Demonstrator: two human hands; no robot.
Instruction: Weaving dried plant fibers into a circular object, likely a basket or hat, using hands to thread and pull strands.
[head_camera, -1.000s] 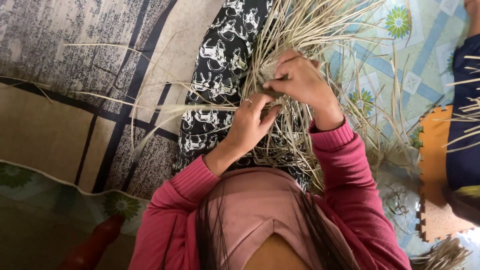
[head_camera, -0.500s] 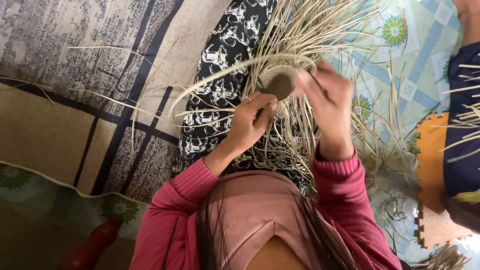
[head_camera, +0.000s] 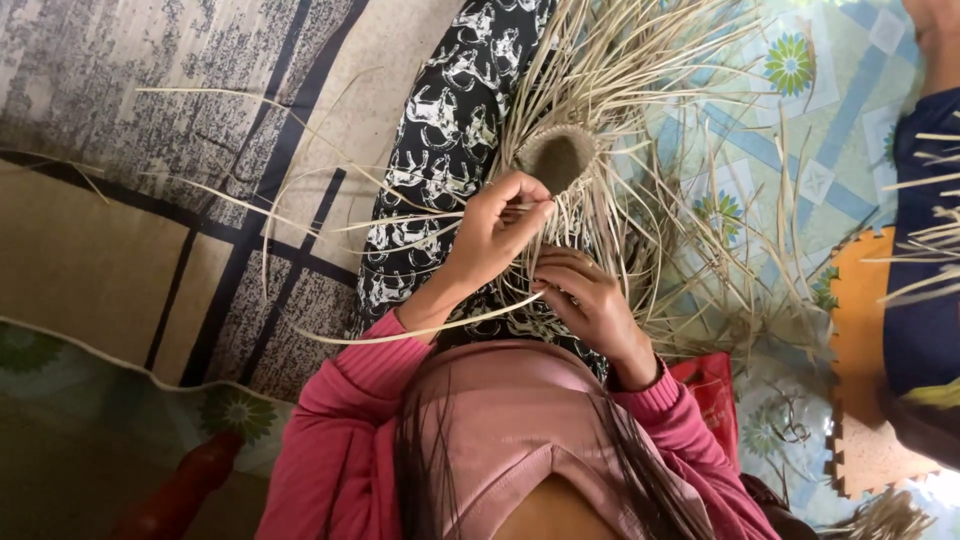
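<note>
Both hands, left hand and right hand, pinch straw strands (fanning upward) beside the small woven cup.

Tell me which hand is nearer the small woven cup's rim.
Left. The left hand pinches strips right beside the small woven cup; the right hand sits lower, among the loose strips, apart from it.

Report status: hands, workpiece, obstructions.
Left hand pinching straw strands beside small woven basket. Right hand gripping strands below it. Loose strands fanning all around; nothing blocking.

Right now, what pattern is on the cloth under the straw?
The cloth is black with white animal shapes, seen in the head view.
</note>
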